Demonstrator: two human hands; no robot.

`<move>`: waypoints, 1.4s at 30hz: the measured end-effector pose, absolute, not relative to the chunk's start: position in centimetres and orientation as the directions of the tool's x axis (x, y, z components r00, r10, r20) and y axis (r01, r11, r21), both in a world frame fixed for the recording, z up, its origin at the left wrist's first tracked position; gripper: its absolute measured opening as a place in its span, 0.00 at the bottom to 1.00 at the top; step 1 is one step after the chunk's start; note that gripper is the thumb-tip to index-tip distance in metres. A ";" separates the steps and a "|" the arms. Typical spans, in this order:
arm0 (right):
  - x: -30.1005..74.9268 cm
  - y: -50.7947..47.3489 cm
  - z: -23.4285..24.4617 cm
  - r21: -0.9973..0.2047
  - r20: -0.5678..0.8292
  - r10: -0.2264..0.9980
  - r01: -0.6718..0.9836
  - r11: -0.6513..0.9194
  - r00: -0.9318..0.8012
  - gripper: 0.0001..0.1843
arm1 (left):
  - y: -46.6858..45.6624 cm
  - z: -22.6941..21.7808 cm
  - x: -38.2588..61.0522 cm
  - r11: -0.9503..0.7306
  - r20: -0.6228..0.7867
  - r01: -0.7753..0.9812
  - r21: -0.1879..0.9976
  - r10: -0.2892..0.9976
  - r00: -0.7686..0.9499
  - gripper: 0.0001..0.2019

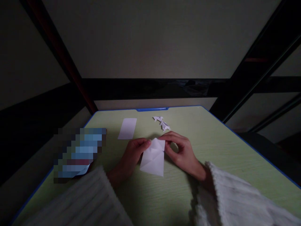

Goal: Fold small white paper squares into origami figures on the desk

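Observation:
A white sheet of paper with crossing creases is held up between both hands above the table. Its top edge is partly folded, with a small peak at the middle. My left hand pinches the upper left edge, thumb on the front face. At the upper right corner, my right hand grips the paper between thumb and fingers. Just beyond the hands lie small folded paper figures, touching or overlapping each other. The fingers behind the sheet are hidden.
A flat stack or sheet of white paper lies at the back left of the pale green table. A pixelated, screen-like object is on the left. The table has a blue rim with a blue handle at its far edge, before a panelled wall.

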State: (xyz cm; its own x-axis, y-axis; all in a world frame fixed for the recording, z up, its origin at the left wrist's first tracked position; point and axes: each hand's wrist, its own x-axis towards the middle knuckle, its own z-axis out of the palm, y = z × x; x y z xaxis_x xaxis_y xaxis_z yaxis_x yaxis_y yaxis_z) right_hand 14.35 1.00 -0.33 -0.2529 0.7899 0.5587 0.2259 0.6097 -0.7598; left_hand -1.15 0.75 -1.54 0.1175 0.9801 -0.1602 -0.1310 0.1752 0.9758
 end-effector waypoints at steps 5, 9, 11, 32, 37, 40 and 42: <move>14.5 1.0 -0.4 -0.735 0.585 0.786 0.278 0.618 -0.200 0.12 | 0.5 -1.0 -0.8 0.097 -0.095 -0.002 0.995 0.982 0.160 0.13; 14.4 0.9 -0.5 -0.712 0.605 0.770 0.295 0.637 -0.205 0.08 | 0.2 -0.8 -0.7 0.019 -0.051 0.123 0.992 0.964 0.261 0.12; 14.4 0.8 -0.4 -0.692 0.614 0.759 0.315 0.649 -0.216 0.07 | 0.2 -0.9 -0.7 -0.001 -0.038 0.136 0.991 0.958 0.283 0.12; 14.1 0.9 -0.1 -0.881 0.426 0.851 0.072 0.467 -0.308 0.09 | 0.8 -1.5 -1.0 0.126 -0.097 -0.126 0.984 0.972 0.212 0.08; 13.7 1.2 -0.9 -0.976 0.218 0.909 -0.057 0.212 -0.354 0.07 | 0.6 -1.3 -1.0 0.077 -0.064 -0.045 0.996 0.970 0.233 0.10; 13.7 1.1 -0.7 -0.978 0.208 0.888 -0.073 0.195 -0.411 0.08 | 0.6 -1.2 -0.9 0.052 -0.048 -0.013 0.999 0.972 0.231 0.10; 13.8 1.0 -0.4 -0.973 0.230 0.879 -0.065 0.223 -0.418 0.09 | 0.6 -1.1 -0.9 0.035 -0.037 0.013 0.999 0.976 0.214 0.10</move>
